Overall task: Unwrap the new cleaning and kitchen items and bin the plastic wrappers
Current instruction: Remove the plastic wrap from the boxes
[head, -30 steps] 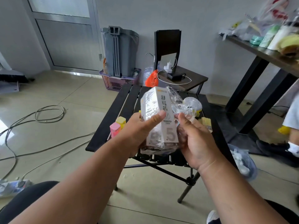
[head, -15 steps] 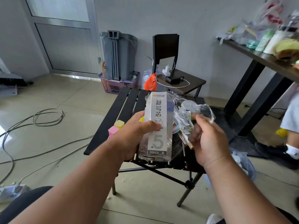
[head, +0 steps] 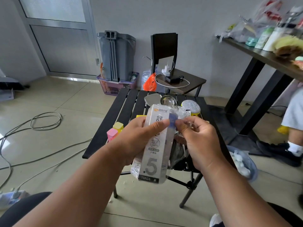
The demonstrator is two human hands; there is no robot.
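1. A tiled floor (head: 54,99) runs to a grey wall, and a black slatted table (head: 113,122) stands just beyond the hands.
2. Far behind the grip, a purple basket (head: 114,86) on the floor holds an upright grey folded thing (head: 114,53); what it is cannot be told.
3. Below and right of the grip, a bluish bin (head: 246,166) on the floor holds crumpled clear and white wrappers (head: 239,161).
4. The box (head: 154,148) is tall and pale grey, printed with a large "5", and held upright above the table's near edge.
5. The left hand (head: 137,141) grips the box from the left, thumb lying across its front.
6. The right hand (head: 198,140) pinches the clear plastic wrap (head: 180,112) beside the box's top right, fingers curled.
7. The wrap is crinkled; it clings around the box's lower end.
8. Left of the grip, a pink block (head: 112,134) and a yellow block (head: 118,126) sit on the table.
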